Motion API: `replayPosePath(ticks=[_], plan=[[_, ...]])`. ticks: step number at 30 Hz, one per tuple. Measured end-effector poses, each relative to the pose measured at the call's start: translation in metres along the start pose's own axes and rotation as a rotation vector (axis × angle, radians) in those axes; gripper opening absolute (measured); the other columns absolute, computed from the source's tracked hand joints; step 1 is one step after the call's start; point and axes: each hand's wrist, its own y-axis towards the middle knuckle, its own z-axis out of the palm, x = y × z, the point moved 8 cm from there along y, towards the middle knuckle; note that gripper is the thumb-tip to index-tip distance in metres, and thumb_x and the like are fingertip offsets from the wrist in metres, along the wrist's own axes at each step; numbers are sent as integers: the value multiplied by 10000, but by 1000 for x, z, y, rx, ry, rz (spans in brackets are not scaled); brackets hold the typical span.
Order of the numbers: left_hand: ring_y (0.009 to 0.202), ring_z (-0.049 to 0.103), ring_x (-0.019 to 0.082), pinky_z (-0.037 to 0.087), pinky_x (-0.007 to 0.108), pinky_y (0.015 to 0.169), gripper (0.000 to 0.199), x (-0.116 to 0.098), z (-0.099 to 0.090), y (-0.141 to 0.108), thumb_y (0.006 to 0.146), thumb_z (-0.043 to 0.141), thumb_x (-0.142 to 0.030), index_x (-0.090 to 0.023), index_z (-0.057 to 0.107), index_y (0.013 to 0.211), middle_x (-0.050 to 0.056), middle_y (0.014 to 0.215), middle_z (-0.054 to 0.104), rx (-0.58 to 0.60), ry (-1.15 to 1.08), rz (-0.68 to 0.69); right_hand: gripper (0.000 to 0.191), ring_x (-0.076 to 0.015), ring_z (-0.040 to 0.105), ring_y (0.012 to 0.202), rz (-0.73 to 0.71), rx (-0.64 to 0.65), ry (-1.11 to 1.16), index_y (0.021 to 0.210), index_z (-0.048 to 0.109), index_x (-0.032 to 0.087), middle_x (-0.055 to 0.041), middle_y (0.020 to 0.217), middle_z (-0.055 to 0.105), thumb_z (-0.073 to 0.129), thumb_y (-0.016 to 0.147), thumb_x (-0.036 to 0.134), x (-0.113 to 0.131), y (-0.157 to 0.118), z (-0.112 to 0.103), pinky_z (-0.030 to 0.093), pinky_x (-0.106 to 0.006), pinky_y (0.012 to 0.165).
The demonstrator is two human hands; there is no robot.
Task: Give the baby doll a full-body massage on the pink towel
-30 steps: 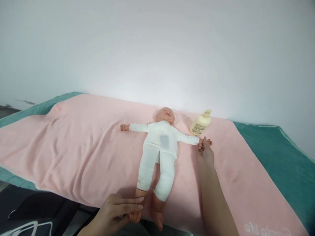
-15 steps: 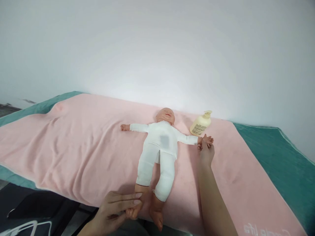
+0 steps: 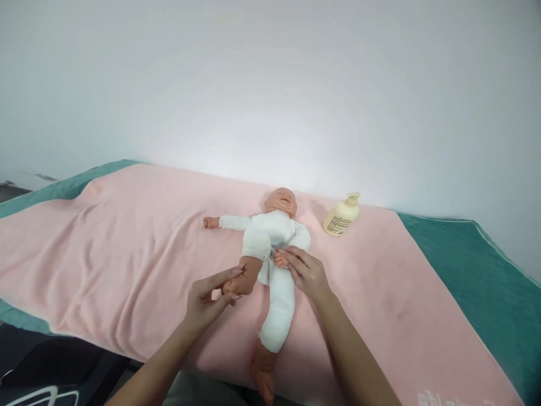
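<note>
A baby doll (image 3: 276, 225) with a white cloth body lies on its back, head toward the wall. My left hand (image 3: 209, 296) is closed round the doll's foot on the left side, and that leg is bent up toward the belly. My right hand (image 3: 307, 272) grips the doll's hand on the right side, drawn across the belly near the raised knee. The doll's other leg (image 3: 279, 310) lies straight toward me. Its other arm (image 3: 232, 222) stretches out to the left.
A pale yellow pump bottle (image 3: 341, 215) stands right of the doll's head. Beneath everything, a wrinkled pink blanket (image 3: 127, 242) covers a green cloth (image 3: 456, 254). A white wall (image 3: 270, 96) rises behind. Dark items with a white cable (image 3: 46, 395) are at lower left.
My left hand has pushed the doll's foot up, bending that leg. My right hand has brought the doll's outstretched arm inward across its belly.
</note>
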Motion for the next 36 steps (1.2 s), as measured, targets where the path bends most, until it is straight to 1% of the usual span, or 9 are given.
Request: replayPosePath(ticks=[3, 9, 13, 17, 19, 22, 25, 31, 36], plan=[[1005, 685, 306, 608, 268, 493, 360, 9, 2, 9, 780, 722, -242, -153, 690, 1126, 149, 1204, 652, -43, -95, -78, 383, -175, 664, 1037, -5, 45, -4, 1227, 616, 275, -71, 1141, 674, 443, 929, 107, 1, 1, 2, 594, -315, 866], [1005, 684, 317, 604, 271, 494, 347, 2, 3, 13, 765, 747, -270, -163, 710, 1093, 152, 1155, 678, -8, -124, -71, 371, -173, 660, 1023, 69, 3, 73, 1223, 614, 283, -64, 1134, 663, 455, 930, 121, -6, 1, -2, 595, -316, 838], [957, 703, 299, 617, 364, 737, 326, -27, 9, 8, 726, 788, -241, -188, 728, 1042, 126, 1054, 723, 149, -19, 95, 298, -192, 659, 941, 254, -190, 178, 1166, 642, 260, -81, 1110, 654, 564, 888, 188, -28, -3, -19, 596, -308, 708], [705, 724, 196, 572, 255, 580, 405, -52, 18, -10, 735, 780, -208, -259, 690, 1127, 90, 1052, 732, 344, 101, 246, 319, -111, 561, 605, 580, -441, 277, 1114, 651, 229, -68, 1050, 668, 688, 804, 295, -61, -18, -37, 533, -280, 564], [566, 676, 142, 528, 222, 517, 460, -56, 18, -22, 768, 753, -217, -278, 639, 1209, 51, 916, 757, 380, 158, 264, 374, -70, 477, 535, 764, -565, 335, 1104, 645, 214, -54, 1020, 674, 730, 762, 340, -76, -29, -43, 505, -261, 565], [467, 598, 118, 482, 211, 480, 518, -54, 18, -42, 811, 714, -251, -282, 554, 1303, -28, 636, 683, 410, 205, 250, 465, -68, 507, 586, 959, -737, 409, 1123, 626, 198, -72, 1103, 655, 755, 718, 388, -92, -46, -48, 481, -241, 583], [485, 589, 109, 458, 195, 474, 517, -50, 24, -65, 842, 672, -196, -259, 515, 1331, -29, 634, 666, 456, 153, 230, 486, -106, 585, 722, 1081, -908, 489, 1087, 627, 187, -75, 1158, 625, 777, 672, 390, -111, -67, -53, 464, -211, 567], [550, 627, 81, 453, 148, 463, 519, -37, 27, -100, 827, 659, -80, -192, 518, 1313, 71, 953, 740, 411, 107, 233, 347, -45, 410, 460, 1396, -996, 815, 938, 660, 154, 70, 599, 524, 791, 664, 322, -150, -107, -36, 352, -148, 397], [506, 612, 77, 454, 139, 451, 459, -29, 26, -106, 861, 614, -87, -196, 530, 1298, 19, 782, 726, 397, 149, 210, 303, -37, 383, 431, 1402, -1048, 855, 1012, 653, 170, 85, 580, 506, 729, 728, 245, -154, -109, -34, 335, -127, 365]])
